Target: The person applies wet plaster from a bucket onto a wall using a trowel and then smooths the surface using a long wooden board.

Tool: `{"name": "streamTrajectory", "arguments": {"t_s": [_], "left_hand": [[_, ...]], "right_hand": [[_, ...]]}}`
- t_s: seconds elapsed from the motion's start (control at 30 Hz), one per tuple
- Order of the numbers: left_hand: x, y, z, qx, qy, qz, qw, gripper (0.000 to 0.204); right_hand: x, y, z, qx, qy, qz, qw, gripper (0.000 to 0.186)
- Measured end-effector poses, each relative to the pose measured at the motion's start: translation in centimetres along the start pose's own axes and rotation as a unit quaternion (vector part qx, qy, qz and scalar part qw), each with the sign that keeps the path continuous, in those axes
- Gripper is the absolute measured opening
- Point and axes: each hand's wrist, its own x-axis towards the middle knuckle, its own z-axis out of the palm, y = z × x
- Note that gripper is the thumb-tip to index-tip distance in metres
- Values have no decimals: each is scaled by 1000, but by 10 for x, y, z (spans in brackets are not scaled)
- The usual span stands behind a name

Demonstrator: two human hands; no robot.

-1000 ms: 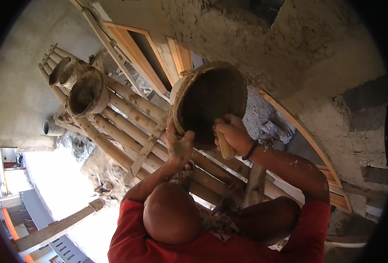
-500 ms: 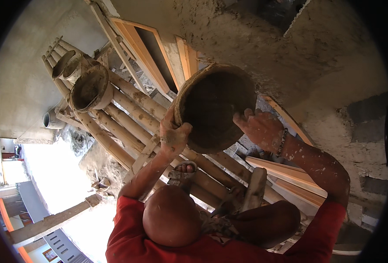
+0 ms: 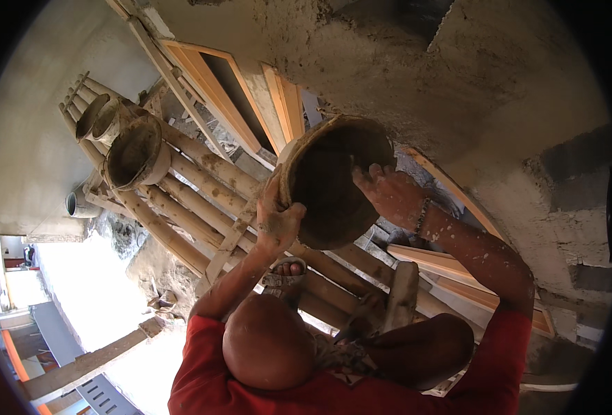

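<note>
A mud-crusted bucket (image 3: 304,158) is tilted with its dark mouth toward me, in front of my chest. My left hand (image 3: 278,218) is closed on its left rim, thumb on the inner side. The inside is in deep shadow, with grey-brown residue on the wall. My right hand (image 3: 392,196), speckled with pale splashes, reaches over the bucket's right rim into the mouth. Its fingers are curled; what they hold, if anything, is lost in the shadow. Both arms are raised and bent.
Below lies a scaffold of bamboo poles (image 3: 181,220) with a wooden crosspiece. Several dirty buckets (image 3: 134,153) stand on it at the far left. A rough plastered wall (image 3: 499,104) rises on the right. Wooden frames (image 3: 231,97) lean beyond the bucket; bright ground (image 3: 88,290) shows lower left.
The bucket has shifted slightly left and down. My right hand has moved left, farther over the bucket's mouth. My left hand keeps its grip on the rim.
</note>
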Motion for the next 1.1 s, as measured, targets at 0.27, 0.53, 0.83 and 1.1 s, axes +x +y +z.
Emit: {"name": "streamTrajectory", "arguments": {"t_s": [0.27, 0.53, 0.83, 1.1], "left_hand": [[-3, 4, 3, -56, -11, 29, 998, 63], [-21, -6, 10, 17, 44, 76, 996, 64], [-10, 0, 10, 97, 50, 107, 988, 72], [-12, 38, 16, 131, 76, 199, 968, 73]], "right_hand": [[-31, -13, 6, 41, -144, -64, 987, 42], [-37, -33, 28, 75, -159, -62, 983, 34], [-10, 8, 17, -181, -63, 42, 981, 43], [10, 16, -27, 37, -118, 41, 991, 35]]}}
